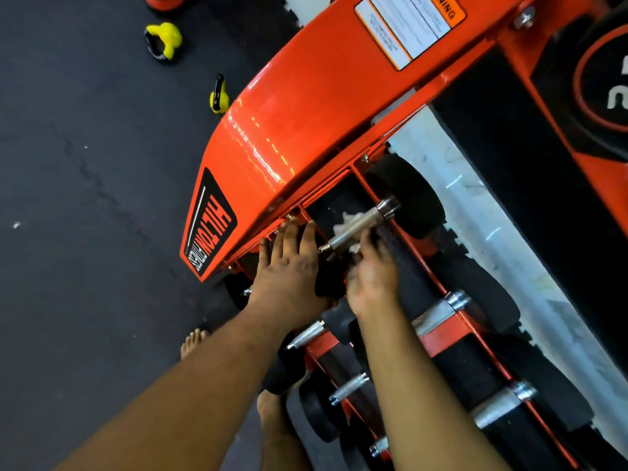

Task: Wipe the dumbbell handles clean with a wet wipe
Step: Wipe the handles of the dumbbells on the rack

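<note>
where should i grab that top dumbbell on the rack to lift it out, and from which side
Grip the knurled steel handle at its middle, between the two black heads. It lies diagonally across the orange rack, whose top rail overhangs the far side, so coming from the near, open side, fingers curling under the bar, looks best. The wet wipe and right hand are there now.

Left grip (289, 263) flat, right grip (372, 277) curled

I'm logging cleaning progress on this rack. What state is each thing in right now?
Left hand: fingers straight, resting flat on the dumbbell's black end.
Right hand: blurred, pressing the wipe to the handle.
Wet wipe: crumpled, bunched around the handle.
Dumbbell handle: lying in the rack, partly wrapped by the wipe.
Orange rack: glossy, holding several dumbbells.
Yellow kettlebells: on the floor, untouched.
</note>
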